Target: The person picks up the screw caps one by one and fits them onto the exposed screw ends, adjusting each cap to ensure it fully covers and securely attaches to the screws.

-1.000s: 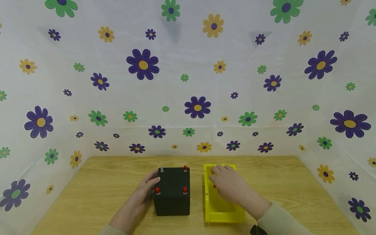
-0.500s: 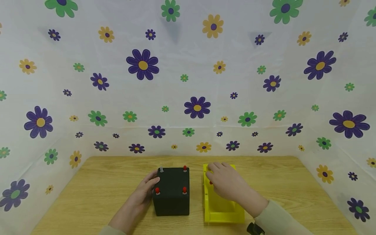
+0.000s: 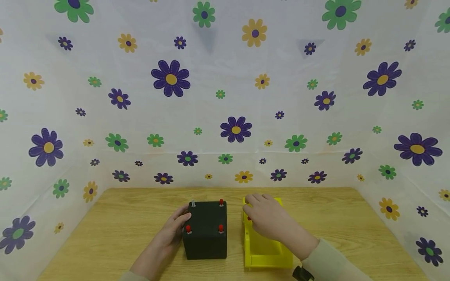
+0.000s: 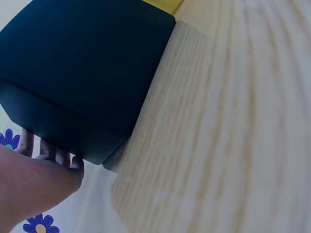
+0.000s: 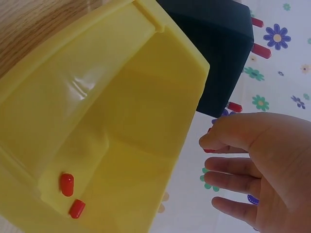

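Note:
A black box (image 3: pixel 206 246) stands on the table with small levers at its top corners. Red caps cover three of them, including the near-left cap (image 3: pixel 188 228); the far-left lever (image 3: pixel 193 203) is bare metal. My left hand (image 3: pixel 171 231) grips the box's left side, its thumb at the top edge and the other fingers behind. My right hand (image 3: pixel 266 217) is above the yellow bin's left rim, pinching a small red cap (image 5: pixel 208 150) between thumb and index finger. Most of that cap is hidden by the fingertips in the right wrist view, where the other fingers extend loosely.
The yellow bin (image 3: pixel 268 261) stands right of the box, a narrow strip of table between them. Inside it lie two loose red caps (image 5: pixel 67 185). A flower-printed sheet (image 3: pixel 211 117) encloses the wooden table (image 3: pixel 116 230) at the back and sides.
My right hand has moved slightly left and up from inside the bin toward its left rim, carrying the red cap. My left hand and the box stay in place.

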A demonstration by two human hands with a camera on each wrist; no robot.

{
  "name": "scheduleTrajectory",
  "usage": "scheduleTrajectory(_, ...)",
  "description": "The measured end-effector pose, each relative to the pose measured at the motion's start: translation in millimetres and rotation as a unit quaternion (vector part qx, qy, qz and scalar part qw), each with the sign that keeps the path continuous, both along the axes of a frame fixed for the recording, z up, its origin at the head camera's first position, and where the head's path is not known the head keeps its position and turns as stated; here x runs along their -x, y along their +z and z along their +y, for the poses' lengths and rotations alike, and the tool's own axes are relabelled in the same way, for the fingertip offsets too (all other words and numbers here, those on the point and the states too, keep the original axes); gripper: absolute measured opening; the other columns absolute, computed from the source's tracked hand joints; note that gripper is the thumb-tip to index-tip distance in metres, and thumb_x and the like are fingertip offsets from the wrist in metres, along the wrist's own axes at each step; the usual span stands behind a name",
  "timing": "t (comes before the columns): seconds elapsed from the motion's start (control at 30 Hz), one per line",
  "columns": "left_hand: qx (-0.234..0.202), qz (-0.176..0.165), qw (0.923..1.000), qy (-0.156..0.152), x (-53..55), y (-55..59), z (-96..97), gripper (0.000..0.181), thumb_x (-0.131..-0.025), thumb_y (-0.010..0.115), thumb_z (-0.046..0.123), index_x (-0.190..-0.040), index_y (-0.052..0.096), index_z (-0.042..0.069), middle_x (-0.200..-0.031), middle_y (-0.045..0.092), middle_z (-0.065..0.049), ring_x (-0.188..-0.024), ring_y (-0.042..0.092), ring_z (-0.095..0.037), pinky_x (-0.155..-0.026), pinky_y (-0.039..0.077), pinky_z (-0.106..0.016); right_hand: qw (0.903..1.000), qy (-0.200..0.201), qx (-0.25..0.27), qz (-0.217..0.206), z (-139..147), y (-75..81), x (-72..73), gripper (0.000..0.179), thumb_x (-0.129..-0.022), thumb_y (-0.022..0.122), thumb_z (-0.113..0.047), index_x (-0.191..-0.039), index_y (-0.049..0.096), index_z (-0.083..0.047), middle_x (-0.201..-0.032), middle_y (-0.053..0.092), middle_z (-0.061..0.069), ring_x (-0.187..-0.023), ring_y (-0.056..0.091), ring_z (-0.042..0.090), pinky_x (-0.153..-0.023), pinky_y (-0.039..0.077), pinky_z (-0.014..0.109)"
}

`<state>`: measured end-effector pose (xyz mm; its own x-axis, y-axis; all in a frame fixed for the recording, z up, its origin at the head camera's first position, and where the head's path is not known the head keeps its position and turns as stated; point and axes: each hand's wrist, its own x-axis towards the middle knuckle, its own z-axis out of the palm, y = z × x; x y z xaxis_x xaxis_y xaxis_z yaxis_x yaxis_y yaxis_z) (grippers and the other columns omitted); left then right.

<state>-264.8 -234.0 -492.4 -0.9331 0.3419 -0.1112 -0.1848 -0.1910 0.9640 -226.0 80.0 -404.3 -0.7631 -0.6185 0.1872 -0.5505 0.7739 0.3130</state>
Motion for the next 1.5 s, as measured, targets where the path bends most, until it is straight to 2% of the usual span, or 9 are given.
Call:
scheduleTrajectory(0.23,-0.01,-0.004,0.9999,0.004,-1.1,-0.7,0.4,0.028,-0.108,0.05,0.014,-0.122,0.061,0.036,-0.114,0.068,0.023,-0.107,0.065,0.001,-0.097,0.051,-0.02,1.0,-0.001,-0.003,-0.002,-2.5,1.7,-0.6,0.025,-0.09,0.081,-0.019,-0.115,0.074,-0.016,-0.129,0.069,0.004,-0.116,0.064,0.023,-0.101,0.055,0.037)
scheduleTrajectory(0.47,-0.003,-0.008,0.9998,0.019,-0.8,-0.2,1.9,0.033,-0.107,0.052,0.015,-0.137,0.057,0.026,-0.115,0.068,0.022,-0.109,0.065,0.001,-0.098,0.05,-0.021,0.9999,0.01,0.01,0.006,-6.5,5.7,-1.8,0.023,-0.092,0.079,-0.017,-0.115,0.075,-0.016,-0.127,0.07,0.003,-0.114,0.065,0.022,-0.099,0.056,0.035)
scheduleTrajectory(0.73,-0.003,-0.007,0.9999,0.013,-1.3,0.5,1.4,0.03,-0.108,0.051,0.015,-0.133,0.058,0.03,-0.114,0.068,0.023,-0.108,0.065,0.001,-0.097,0.05,-0.02,0.9991,0.03,0.013,0.026,-12.7,8.8,-1.8,0.023,-0.092,0.078,-0.017,-0.115,0.074,-0.016,-0.126,0.07,0.002,-0.112,0.064,0.02,-0.095,0.056,0.034)
scheduleTrajectory(0.93,0.002,-0.012,0.9996,0.026,-1.8,1.2,2.8,0.037,-0.106,0.052,0.015,-0.143,0.054,0.021,-0.114,0.069,0.021,-0.108,0.065,0.0,-0.097,0.049,-0.021,0.9987,0.038,0.016,0.029,-16.5,9.2,-0.4,0.022,-0.092,0.078,-0.017,-0.114,0.073,-0.016,-0.126,0.069,0.002,-0.114,0.064,0.02,-0.098,0.056,0.034)
scheduleTrajectory(1.07,0.006,-0.011,0.9997,0.022,-1.6,1.6,2.6,0.041,-0.107,0.052,0.016,-0.147,0.052,0.018,-0.115,0.069,0.021,-0.108,0.065,0.001,-0.098,0.049,-0.021,0.999,0.036,0.018,0.021,-18.2,9.7,0.3,0.023,-0.092,0.078,-0.017,-0.114,0.073,-0.016,-0.127,0.069,0.002,-0.114,0.064,0.021,-0.099,0.056,0.034)
scheduleTrajectory(1.3,0.001,-0.01,0.9999,0.011,-1.0,1.1,1.0,0.032,-0.108,0.051,0.016,-0.137,0.057,0.027,-0.114,0.068,0.022,-0.108,0.065,0.001,-0.097,0.05,-0.021,0.9991,0.034,0.018,0.017,-21.3,11.4,-0.6,0.026,-0.091,0.079,-0.018,-0.116,0.074,-0.017,-0.129,0.069,0.002,-0.117,0.064,0.021,-0.102,0.056,0.035)
scheduleTrajectory(1.5,-0.008,-0.006,0.9999,0.01,-0.6,0.7,0.6,0.028,-0.107,0.052,0.016,-0.127,0.061,0.033,-0.113,0.069,0.022,-0.106,0.065,0.0,-0.096,0.05,-0.021,0.9984,0.042,0.021,0.03,-23.1,10.8,1.0,0.026,-0.089,0.082,-0.019,-0.114,0.073,-0.017,-0.129,0.069,0.002,-0.117,0.065,0.02,-0.102,0.056,0.033)
